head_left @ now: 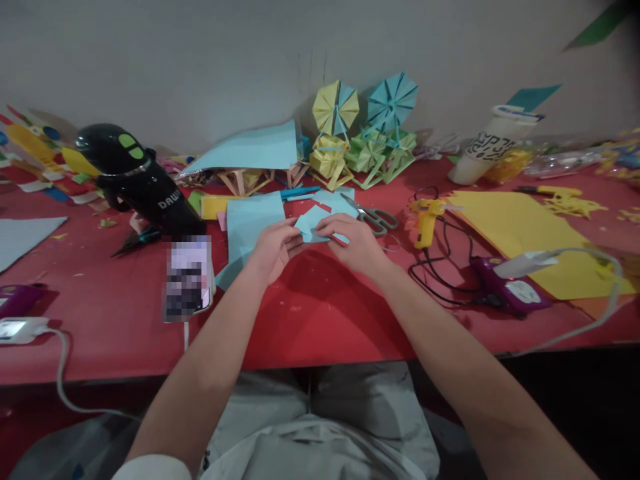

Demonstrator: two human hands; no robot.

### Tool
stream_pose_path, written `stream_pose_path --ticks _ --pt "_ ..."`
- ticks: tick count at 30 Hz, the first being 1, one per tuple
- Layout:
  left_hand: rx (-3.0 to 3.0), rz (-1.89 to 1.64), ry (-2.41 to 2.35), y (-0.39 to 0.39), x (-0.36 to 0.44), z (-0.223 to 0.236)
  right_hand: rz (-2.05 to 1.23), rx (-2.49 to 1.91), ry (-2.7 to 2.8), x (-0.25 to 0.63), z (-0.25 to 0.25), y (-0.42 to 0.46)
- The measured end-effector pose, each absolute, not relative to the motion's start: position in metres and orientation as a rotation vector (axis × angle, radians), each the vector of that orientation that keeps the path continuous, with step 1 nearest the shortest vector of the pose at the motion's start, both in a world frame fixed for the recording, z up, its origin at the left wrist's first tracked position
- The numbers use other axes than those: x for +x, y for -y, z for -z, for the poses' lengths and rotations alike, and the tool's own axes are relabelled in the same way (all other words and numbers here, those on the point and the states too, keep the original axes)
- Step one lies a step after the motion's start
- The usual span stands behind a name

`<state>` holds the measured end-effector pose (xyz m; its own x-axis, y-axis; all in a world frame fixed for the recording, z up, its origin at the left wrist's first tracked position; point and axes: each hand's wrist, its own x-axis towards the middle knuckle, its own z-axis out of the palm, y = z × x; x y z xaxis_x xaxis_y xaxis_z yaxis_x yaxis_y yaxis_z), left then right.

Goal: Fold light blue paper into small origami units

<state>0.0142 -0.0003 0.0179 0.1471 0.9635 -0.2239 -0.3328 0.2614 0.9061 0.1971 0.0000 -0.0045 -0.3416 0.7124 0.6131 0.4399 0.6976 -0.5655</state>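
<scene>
Left hand (274, 253): fingers are pinching folded light-blue paper (311, 221) at left edge | Right hand (357, 245): fingers are pinching its right side | Position: sitting between hands over desk (320, 307) | Judged: neat creasing is demanding aligned edges, firm even pressure

- Indoor light was muted and fairly even, leaving the grey wall (200, 67) dull and the upper right corner dark.
- The red table (320, 320) glowed most strongly at its front centre; below it, the lower right fell almost to black.
- No lamp was visible; light possibly came from overhead.
- Small pale glints showed on the black bottle (145, 187) and clear plastic (565, 162).
- Fine detail in the folded blue paper (313, 223) looked soft.
- Wide-angle stretching affected the outer edges.
- Blocky pixelation covered the phone screen (187, 277).
</scene>
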Motion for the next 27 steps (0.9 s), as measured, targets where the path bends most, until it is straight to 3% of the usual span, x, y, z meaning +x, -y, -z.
stream_pose_path --ticks 12,27 --pt "1.017 -1.192 -1.034 0.003 0.017 -0.015 -0.516 -0.941 1.916 0.194 0.005 0.001" --pt "1.063 -1.113 -1.028 0.0 0.014 -0.008 -0.982 -1.119 1.584 0.194 0.005 -0.004"
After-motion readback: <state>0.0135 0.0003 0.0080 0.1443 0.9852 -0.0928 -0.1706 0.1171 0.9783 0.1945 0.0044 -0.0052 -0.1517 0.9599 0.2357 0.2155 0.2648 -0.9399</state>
